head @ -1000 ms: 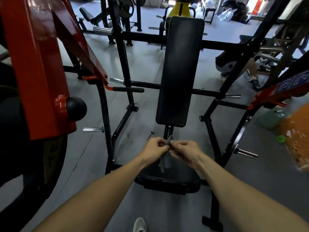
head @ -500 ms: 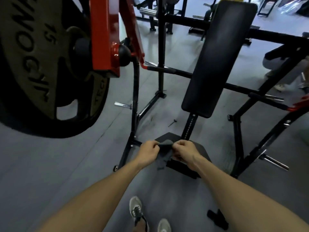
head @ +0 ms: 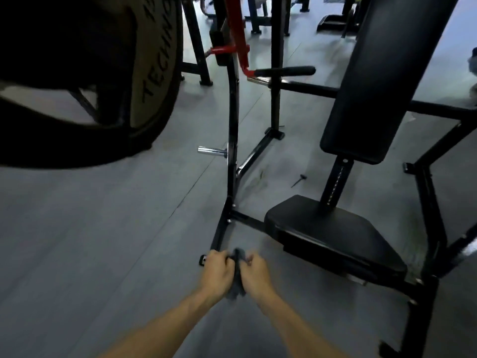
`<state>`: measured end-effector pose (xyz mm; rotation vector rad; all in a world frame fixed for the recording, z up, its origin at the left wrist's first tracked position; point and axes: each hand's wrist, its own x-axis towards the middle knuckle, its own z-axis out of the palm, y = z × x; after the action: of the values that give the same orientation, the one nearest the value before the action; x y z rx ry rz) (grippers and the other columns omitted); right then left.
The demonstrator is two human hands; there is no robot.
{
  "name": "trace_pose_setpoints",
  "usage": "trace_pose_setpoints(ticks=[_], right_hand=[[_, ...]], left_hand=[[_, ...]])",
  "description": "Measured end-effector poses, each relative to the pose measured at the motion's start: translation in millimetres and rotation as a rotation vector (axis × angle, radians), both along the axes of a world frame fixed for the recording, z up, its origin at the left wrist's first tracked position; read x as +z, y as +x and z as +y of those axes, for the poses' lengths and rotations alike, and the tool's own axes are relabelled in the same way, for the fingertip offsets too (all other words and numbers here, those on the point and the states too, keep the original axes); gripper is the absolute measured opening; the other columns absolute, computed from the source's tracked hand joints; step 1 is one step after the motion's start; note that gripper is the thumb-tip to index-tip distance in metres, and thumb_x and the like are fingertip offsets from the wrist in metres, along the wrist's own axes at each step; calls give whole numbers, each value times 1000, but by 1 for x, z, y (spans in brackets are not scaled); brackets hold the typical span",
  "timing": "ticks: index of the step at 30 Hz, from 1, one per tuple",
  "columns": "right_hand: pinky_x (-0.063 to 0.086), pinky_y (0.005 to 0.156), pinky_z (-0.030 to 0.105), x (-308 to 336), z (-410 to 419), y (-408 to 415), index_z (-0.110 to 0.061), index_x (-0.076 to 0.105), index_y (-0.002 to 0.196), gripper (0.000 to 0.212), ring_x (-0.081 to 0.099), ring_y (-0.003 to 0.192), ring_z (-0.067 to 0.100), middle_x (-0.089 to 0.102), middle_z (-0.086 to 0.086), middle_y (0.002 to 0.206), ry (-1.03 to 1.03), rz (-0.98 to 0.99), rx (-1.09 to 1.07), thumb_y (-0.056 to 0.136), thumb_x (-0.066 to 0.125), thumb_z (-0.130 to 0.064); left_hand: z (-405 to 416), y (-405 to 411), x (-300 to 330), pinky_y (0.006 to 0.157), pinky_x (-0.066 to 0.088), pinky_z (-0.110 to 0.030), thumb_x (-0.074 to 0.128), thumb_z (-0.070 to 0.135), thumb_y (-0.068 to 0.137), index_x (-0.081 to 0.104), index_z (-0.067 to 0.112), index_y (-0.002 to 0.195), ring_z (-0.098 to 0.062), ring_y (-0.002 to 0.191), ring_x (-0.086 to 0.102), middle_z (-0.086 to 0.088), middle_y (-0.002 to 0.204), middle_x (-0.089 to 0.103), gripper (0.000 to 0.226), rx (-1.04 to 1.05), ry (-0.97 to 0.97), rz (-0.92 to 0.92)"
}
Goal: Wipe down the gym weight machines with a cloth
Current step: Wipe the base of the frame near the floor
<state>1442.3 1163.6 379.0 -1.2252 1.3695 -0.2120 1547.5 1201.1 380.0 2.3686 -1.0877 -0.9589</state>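
A small dark grey cloth (head: 238,273) is bunched between both my hands, low in the middle of the view. My left hand (head: 216,272) grips its left side and my right hand (head: 255,275) grips its right side, fingers curled round it. To the right stands the weight machine: a black padded seat (head: 333,233), a long black back pad (head: 379,81) and a black steel frame (head: 232,151). My hands hover above the floor just left of the seat, by the frame's front foot, touching no part of the machine.
A large weight plate (head: 154,65) on a red lever arm (head: 238,34) hangs close at the upper left. A chrome peg (head: 211,151) sticks out of the frame post. A small pin (head: 299,180) lies on the grey floor. More machines stand behind.
My view has swung left and down, so the seat now lies right of my hands. Both hands have drawn together and bunched the cloth tighter between them.
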Motion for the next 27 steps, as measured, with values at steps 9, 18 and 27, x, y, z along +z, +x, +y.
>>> trace_pose_setpoints(ticks=[9, 18, 27], right_hand=[[59, 81, 41, -250, 3, 45, -9, 73, 108, 22, 72, 98, 35, 76, 15, 101, 385, -424, -301, 94, 71, -27], [61, 70, 41, -486, -70, 83, -3, 68, 119, 25, 71, 90, 37, 73, 24, 107, 438, -455, -500, 94, 65, -2], [53, 67, 27, -571, -221, 195, -16, 73, 97, 12, 70, 82, 20, 74, 1, 86, -371, -427, -401, 93, 67, -6]], left_hand=[[2, 37, -220, 70, 48, -7, 44, 11, 106, 56, 26, 110, -7, 87, 62, 3, 107, 66, 19, 129, -75, 155], [-45, 101, -445, 103, 38, -12, 46, 18, 101, 59, 17, 131, -7, 121, 54, 0, 132, 58, 33, -259, -275, 20], [-166, 256, -608, 116, -12, -20, 25, 33, 110, 25, 11, 160, -19, 157, 3, -3, 169, 16, 54, -418, -341, -555]])
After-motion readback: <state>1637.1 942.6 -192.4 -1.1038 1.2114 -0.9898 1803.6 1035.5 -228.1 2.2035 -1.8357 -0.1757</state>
